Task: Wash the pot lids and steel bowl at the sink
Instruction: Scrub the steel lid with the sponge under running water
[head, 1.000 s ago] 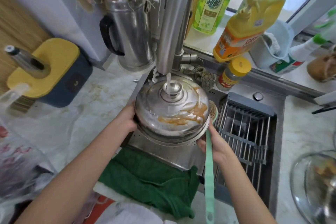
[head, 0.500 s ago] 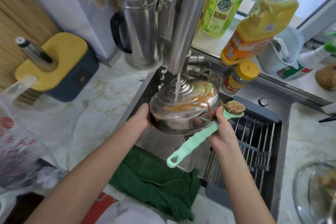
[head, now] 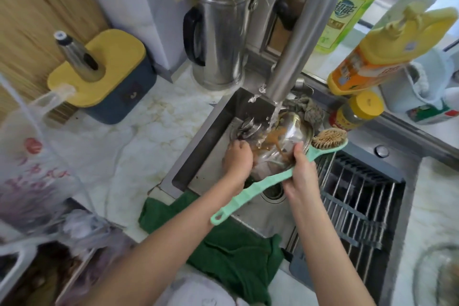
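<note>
Pot lid (head: 285,141), steel, domed: position? (A)

Low in the sink (head: 206,136), tipped steeply. Knob (head: 248,129) points left, dome faces the faucet (head: 293,57). The water stream (head: 273,114) hits the upper dome. One second ago the lid was held higher and near level, knob straight under the water. (B)

Grips? (A)

Left hand (head: 237,160): fingers curled over the lid's left rim, just below the knob. Right hand (head: 298,176): grip closed round the mint-green handle of the dish brush (head: 250,197), thumb up against the lid's right rim. The bristle head sits just beside that rim, apparently off the dome. A second ago the brush hung handle-down; it has since swung up, bristles toward the lid. (B)

Residue? (A)

Brown sauce streaks (head: 270,136) are smearing downward with the runoff. The frame is blurred, so I can't tell how much has lifted. (B)

Meaning? (A)

My judgement is that tilting lets the water sheet the loose sauce off, and the brush is staged for scrubbing. It is early in the task: this lid is not clean, and I can't pick out a steel bowl. (B)

Surroundings? (A)

A drying rack (head: 355,206) sits in the sink right of the lid. A green cloth (head: 231,251) is draped over the front edge. There is an orange detergent bottle (head: 387,49) behind and a steel kettle (head: 218,40) on the marble desk (head: 124,144). (B)
</note>
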The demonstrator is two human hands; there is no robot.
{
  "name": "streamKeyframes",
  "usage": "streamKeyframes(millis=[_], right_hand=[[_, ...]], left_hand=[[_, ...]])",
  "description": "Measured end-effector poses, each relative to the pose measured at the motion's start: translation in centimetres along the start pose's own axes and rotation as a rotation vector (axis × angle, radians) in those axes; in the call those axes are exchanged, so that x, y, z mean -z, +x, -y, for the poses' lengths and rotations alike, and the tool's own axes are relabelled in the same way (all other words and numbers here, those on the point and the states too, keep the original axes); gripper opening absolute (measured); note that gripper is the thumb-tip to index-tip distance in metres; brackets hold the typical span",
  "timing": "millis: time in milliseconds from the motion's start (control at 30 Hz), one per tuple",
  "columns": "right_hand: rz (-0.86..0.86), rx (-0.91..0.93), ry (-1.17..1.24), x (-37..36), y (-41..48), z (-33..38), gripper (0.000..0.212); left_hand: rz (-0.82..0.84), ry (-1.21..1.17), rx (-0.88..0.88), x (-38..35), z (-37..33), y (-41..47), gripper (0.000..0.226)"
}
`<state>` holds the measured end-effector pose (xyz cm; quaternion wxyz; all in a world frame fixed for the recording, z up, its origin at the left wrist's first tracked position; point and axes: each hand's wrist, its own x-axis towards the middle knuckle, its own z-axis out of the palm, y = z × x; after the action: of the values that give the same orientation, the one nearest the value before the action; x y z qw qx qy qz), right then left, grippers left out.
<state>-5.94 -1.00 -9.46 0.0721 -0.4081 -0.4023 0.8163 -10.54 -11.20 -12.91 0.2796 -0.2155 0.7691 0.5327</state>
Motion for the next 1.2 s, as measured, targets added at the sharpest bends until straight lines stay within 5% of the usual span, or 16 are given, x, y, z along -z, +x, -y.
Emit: streamKeyframes(millis=[200, 367, 533, 667, 833, 1000, 1133, 1200], right_hand=[[0.137, -0.13, -0.225, -0.3, -0.4, -0.5, 0.01], [0.168, -0.119, -0.322, -0.5, -1.3, -1.1, 0.011], [0.16, -0.072, -0.35, -0.6, -0.4, 0.1, 0.015], [0.215, -0.021, -0.402, -0.7, -1.0, -0.1, 0.012], [0.121, -0.033, -0.396, -0.7, -0.3, 0.3, 0.011], [0.177, -0.043, -0.426, -1.2, -1.1, -0.3, 0.012], [0.092, -0.069, -0.38, -1.7, -0.2, 0.2, 0.012], [0.096, -0.057, -0.41, -1.9, -0.3, 0.0, 0.011]], left_hand=[[0.071, 0.22, -0.615, 0.5, 1.4, -3.3, 0.05], [0.047, 0.048, -0.357, 1.5, -0.1, 1.1, 0.045], [-0.008, 0.179, -0.576, -1.2, 1.6, -3.5, 0.051], [-0.018, -0.081, -0.235, -0.1, -0.5, 1.7, 0.047], [0.032, 0.108, -0.574, -2.1, 1.8, -3.8, 0.051], [0.025, -0.154, -0.235, 0.2, -0.6, 2.1, 0.045], [0.096, 0.125, -0.625, -0.8, 2.4, -3.2, 0.061], [0.172, 0.088, -0.665, -0.3, 2.4, -1.7, 0.069]])
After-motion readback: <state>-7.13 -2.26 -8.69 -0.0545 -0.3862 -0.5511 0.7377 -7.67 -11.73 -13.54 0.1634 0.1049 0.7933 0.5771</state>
